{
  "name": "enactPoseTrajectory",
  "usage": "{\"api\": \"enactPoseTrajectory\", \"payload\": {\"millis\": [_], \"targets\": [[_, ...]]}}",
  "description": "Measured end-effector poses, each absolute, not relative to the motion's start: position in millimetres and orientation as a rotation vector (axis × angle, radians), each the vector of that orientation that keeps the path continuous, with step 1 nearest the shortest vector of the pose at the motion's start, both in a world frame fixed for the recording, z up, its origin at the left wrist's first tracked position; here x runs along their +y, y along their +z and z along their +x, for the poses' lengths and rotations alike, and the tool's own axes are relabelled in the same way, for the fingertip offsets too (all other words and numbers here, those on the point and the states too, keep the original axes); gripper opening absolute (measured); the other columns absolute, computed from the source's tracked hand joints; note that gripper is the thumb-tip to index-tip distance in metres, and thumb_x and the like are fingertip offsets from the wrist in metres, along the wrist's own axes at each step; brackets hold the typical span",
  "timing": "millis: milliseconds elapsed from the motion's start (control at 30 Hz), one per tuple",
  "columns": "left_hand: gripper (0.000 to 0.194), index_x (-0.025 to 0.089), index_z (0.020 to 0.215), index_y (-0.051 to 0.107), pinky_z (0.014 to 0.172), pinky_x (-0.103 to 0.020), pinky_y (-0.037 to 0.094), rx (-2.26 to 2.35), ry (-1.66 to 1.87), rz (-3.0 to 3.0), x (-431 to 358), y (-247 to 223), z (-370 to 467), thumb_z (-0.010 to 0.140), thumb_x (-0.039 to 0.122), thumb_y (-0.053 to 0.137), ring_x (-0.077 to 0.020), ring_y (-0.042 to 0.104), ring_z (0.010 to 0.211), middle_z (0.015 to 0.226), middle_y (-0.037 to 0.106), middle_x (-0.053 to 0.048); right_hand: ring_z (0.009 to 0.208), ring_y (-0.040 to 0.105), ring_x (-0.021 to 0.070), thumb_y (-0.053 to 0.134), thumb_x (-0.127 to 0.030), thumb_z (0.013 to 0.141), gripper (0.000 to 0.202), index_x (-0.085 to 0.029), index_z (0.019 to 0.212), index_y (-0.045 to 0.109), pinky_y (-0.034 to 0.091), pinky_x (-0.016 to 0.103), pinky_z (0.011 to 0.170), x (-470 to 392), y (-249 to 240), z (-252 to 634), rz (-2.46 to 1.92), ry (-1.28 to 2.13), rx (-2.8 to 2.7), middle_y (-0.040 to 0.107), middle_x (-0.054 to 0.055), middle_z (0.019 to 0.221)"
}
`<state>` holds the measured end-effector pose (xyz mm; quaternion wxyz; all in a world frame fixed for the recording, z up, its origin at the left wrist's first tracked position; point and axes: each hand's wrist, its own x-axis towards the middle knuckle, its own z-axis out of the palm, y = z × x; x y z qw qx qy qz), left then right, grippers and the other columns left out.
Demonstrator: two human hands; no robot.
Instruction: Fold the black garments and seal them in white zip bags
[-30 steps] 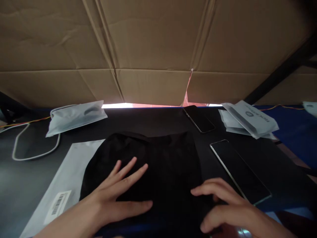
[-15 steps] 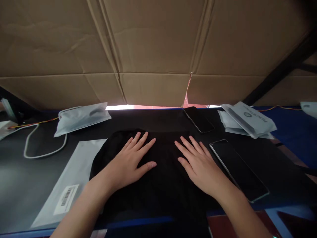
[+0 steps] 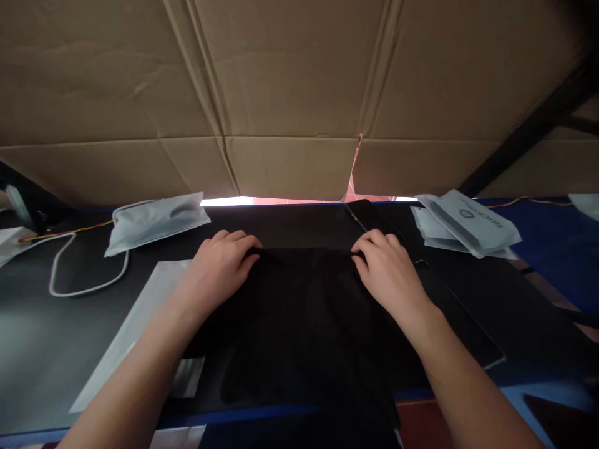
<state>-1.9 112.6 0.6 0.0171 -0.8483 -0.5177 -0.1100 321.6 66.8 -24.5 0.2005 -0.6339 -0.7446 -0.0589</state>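
Only readable text rn is on the white packet far right: looks like "ROCKBROS" plus a round logo, tho it's upside down & blurry so don't quote me. Black cloth is mid-counter, running to the near edge. The left hand is pinching its far edge on the left, and the right hand has the same edge on the right. Diff vs 0.5 sec ago: both hands were flat on the fabric w/ fingers spread, now they're gripping it. Also the barcode label on the white bag at left was visible then, now the left forearm covers most of it.
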Motion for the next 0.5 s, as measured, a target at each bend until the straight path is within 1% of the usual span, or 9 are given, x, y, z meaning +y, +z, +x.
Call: {"api": "enactPoseTrajectory", "payload": {"millis": [67,133,233,267,300,333,367,433,500], "targets": [[0.024,0.021,0.115,0.070,0.094,-0.049,0.054,-1.608,-0.386,-2.601,100,10,-7,0.104,0.025,0.050,-0.0326,0.066,0.104,0.112,0.075,-0.010,0.102,0.063,0.0330,0.057,-0.017,0.101,0.017,-0.022,0.100,0.074,0.058,0.052,0.088,58,-17,326,-1.745,-0.200,-2.046,0.071,0.013,0.118],[0.022,0.022,0.114,0.068,0.094,-0.048,0.053,-1.587,-0.441,-2.583,83,16,-13,0.104,0.024,0.047,-0.0317,0.066,0.105,0.111,0.073,-0.009,0.109,0.063,0.0329,0.058,-0.019,0.102,0.014,-0.024,0.102,0.071,0.058,0.052,0.093,40,-14,331,-1.710,-0.208,-2.026,0.069,0.012,0.123],[0.025,0.026,0.112,0.072,0.088,-0.049,0.054,-1.530,-0.407,-2.692,57,11,-28,0.107,0.029,0.048,-0.0302,0.070,0.098,0.111,0.074,-0.007,0.122,0.063,0.0347,0.061,-0.025,0.103,0.010,-0.027,0.101,0.070,0.058,0.055,0.101,3,-20,343,-1.649,-0.086,-2.095,0.066,0.010,0.133],[0.027,0.027,0.113,0.074,0.086,-0.049,0.056,-1.514,-0.378,-2.750,49,5,-33,0.108,0.033,0.049,-0.0299,0.072,0.097,0.112,0.075,-0.007,0.130,0.061,0.0360,0.061,-0.030,0.104,0.011,-0.029,0.108,0.072,0.058,0.057,0.105,-11,-24,347,-1.661,-0.010,-2.124,0.064,0.009,0.142],[0.030,0.030,0.117,0.076,0.087,-0.049,0.058,-1.508,-0.362,-2.800,41,-1,-39,0.109,0.038,0.049,-0.0298,0.074,0.098,0.116,0.077,-0.006,0.140,0.056,0.0374,0.061,-0.036,0.106,0.018,-0.033,0.121,0.072,0.058,0.059,0.109,-25,-27,350,-1.687,0.069,-2.132,0.058,0.008,0.155],[0.032,0.033,0.122,0.078,0.090,-0.050,0.060,-1.516,-0.378,-2.826,33,-6,-44,0.110,0.043,0.050,-0.0301,0.076,0.101,0.121,0.077,-0.006,0.148,0.052,0.0379,0.060,-0.041,0.108,0.028,-0.037,0.134,0.069,0.058,0.060,0.110,-38,-30,354,-1.713,0.127,-2.126,0.052,0.006,0.164],[0.033,0.036,0.127,0.078,0.094,-0.050,0.062,-1.536,-0.410,-2.833,24,-11,-50,0.109,0.047,0.052,-0.0306,0.077,0.106,0.127,0.077,-0.005,0.153,0.049,0.0376,0.058,-0.044,0.109,0.035,-0.040,0.142,0.065,0.060,0.059,0.110,-51,-32,356,-1.728,0.159,-2.104,0.046,0.004,0.170],[0.037,0.043,0.139,0.073,0.099,-0.048,0.064,-1.545,-0.460,-2.855,7,-18,-58,0.106,0.052,0.059,-0.0320,0.075,0.118,0.141,0.074,-0.003,0.154,0.051,0.0382,0.064,-0.049,0.106,0.044,-0.044,0.149,0.062,0.064,0.057,0.106,-72,-34,359,-1.729,0.223,-2.126,0.040,0.003,0.177],[0.049,0.048,0.146,0.069,0.097,-0.044,0.067,-1.482,-0.403,-2.951,-9,-22,-61,0.098,0.056,0.071,-0.0326,0.075,0.122,0.147,0.072,-0.002,0.150,0.056,0.0405,0.077,-0.057,0.096,0.055,-0.045,0.148,0.065,0.069,0.054,0.099,-86,-35,358,-1.623,0.281,-2.257,0.042,0.002,0.177]]}}
